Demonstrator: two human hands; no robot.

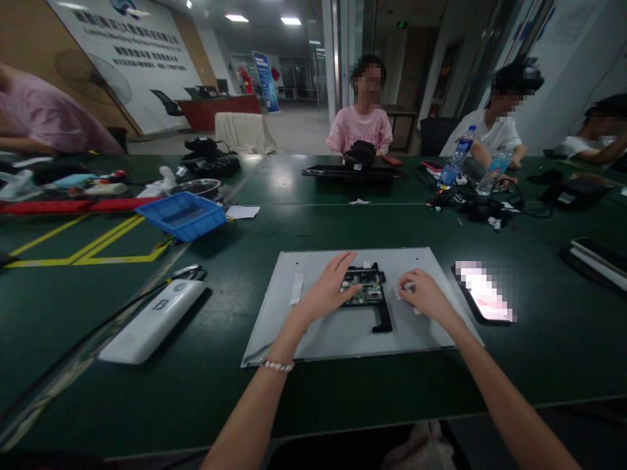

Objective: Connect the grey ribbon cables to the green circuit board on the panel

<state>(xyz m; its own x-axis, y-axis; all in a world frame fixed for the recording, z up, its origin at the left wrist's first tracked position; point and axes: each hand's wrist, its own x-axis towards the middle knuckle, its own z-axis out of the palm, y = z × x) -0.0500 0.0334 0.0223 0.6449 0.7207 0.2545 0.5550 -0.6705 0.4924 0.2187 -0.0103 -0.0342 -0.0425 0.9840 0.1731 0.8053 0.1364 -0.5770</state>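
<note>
A flat grey panel (337,339) lies on the green table in front of me. A green circuit board (371,294) rests on the panel's middle, with a black bracket (385,320) along its right side. My left hand (326,287) reaches over the board's left part, fingers stretched out and holding nothing. To the right of the board, my right hand (424,294) is closed in a pinch low over the panel. Something small and pale shows at its fingertips, too small to name. A white strip (296,288) sits on the panel's left side.
A white power bank (154,323) with a cable lies left of the panel, a lit phone (482,292) to the right. Farther back are a blue tray (183,219), a black laptop-like device (353,172), water bottles (459,156) and tangled cables. Several people sit around the table.
</note>
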